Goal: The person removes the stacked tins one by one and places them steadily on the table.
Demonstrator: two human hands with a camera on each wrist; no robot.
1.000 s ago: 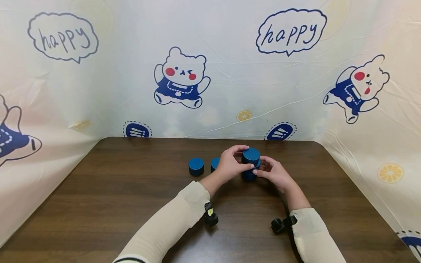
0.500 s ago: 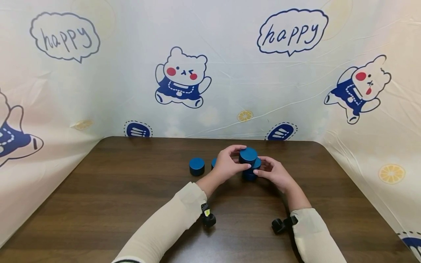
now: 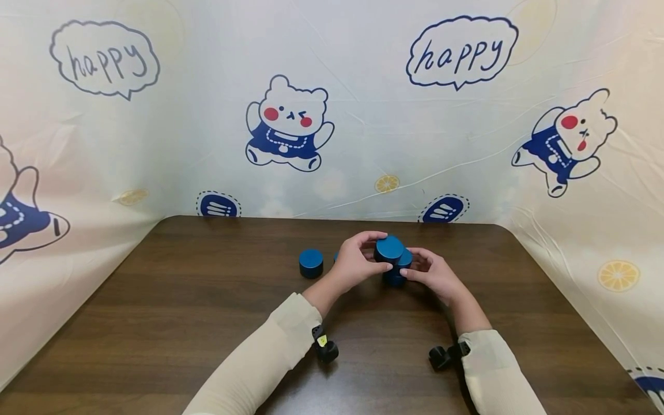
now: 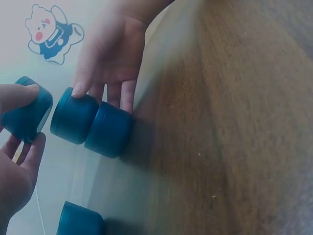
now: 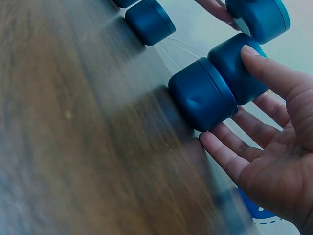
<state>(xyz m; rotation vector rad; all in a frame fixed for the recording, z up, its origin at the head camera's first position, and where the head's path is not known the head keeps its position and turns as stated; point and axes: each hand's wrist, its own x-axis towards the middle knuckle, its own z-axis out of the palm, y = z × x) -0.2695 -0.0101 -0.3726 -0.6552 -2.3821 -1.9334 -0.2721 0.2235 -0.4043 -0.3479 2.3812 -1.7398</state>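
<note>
My left hand (image 3: 351, 264) grips a small blue lidded tin (image 3: 389, 249) between thumb and fingers, up beside the top of a two-tin stack. In the left wrist view this tin tilts, with a narrow gap to the stack. My right hand (image 3: 434, 275) holds the stack's upper tin (image 5: 237, 71), its thumb on the near side and fingers behind. Beneath that, the lower tin (image 5: 200, 98) stands on the table and has a small dent. Farther left stands a single tin (image 3: 311, 264). Another tin (image 5: 149, 22) is almost hidden behind my left hand in the head view.
The brown wooden table (image 3: 207, 323) reaches back to a printed cloth (image 3: 353, 138) with cartoon bears. Black wrist cameras, a left one (image 3: 327, 350) and a right one (image 3: 441, 357), hang below my sleeves close to the tabletop.
My left hand has carried its tin a little to the left, from over the stack to beside its top, and slightly down. My right hand has stayed at the stack.
</note>
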